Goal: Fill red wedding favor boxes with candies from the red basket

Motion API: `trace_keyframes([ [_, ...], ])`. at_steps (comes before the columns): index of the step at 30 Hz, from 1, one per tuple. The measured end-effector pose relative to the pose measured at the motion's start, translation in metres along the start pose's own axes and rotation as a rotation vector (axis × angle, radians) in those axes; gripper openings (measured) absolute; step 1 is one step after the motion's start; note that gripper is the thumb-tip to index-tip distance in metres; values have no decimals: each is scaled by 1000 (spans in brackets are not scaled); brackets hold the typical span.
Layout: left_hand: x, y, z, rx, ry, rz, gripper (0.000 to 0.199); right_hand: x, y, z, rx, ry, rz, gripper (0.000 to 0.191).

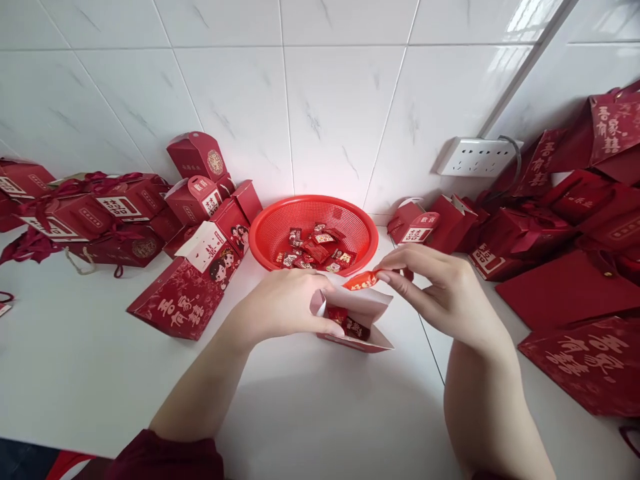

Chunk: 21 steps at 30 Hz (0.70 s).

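Note:
My left hand (pixel 287 303) grips the left edge of a small red paper gift box (pixel 373 343), its thumb over the near rim. The box stands on the table with its white-lined top open, and several wrapped sweets (pixel 356 327) lie inside. Just above the opening, my right hand (pixel 435 287) pinches an orange-red wrapped candy (pixel 361 281) between thumb and fingertips. Directly behind the box is a red plastic basket (pixel 260 230) with more wrapped sweets (pixel 316 250) in its bottom.
Red gift boxes (pixel 177 293) crowd the left, some with ribbons. More red boxes and bags (pixel 575 280) are piled along the right. A white power strip (pixel 475 157) is on the tiled wall (pixel 340 100) behind the white table (pixel 320 420).

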<state>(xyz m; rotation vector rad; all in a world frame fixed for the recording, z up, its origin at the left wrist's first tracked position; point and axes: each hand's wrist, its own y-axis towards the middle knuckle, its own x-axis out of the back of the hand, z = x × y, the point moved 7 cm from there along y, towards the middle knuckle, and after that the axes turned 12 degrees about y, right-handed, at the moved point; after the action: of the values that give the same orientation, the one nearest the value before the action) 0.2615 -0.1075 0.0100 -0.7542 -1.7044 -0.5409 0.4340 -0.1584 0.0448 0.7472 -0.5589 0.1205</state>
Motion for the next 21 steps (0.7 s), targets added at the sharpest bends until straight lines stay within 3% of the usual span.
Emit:
trace_keyframes([
  [5,-1,-2,-12,9,126,28,36,16,-4,22,201,-29,-140,7],
  [9,-2,-7,-23,-31,148,16,48,23,-12,37,316,-92,-182,14],
  [13,-7,-11,-23,-21,211,7,44,26,-19,49,385,-84,-219,17],
  [16,-11,-12,-18,35,248,21,41,6,-13,48,321,-54,16,11],
  [19,-13,-12,-15,69,266,37,46,-24,-11,28,66,-111,335,18],
  [21,-11,-11,-13,97,267,30,48,-33,-13,10,-114,-179,419,24],
])
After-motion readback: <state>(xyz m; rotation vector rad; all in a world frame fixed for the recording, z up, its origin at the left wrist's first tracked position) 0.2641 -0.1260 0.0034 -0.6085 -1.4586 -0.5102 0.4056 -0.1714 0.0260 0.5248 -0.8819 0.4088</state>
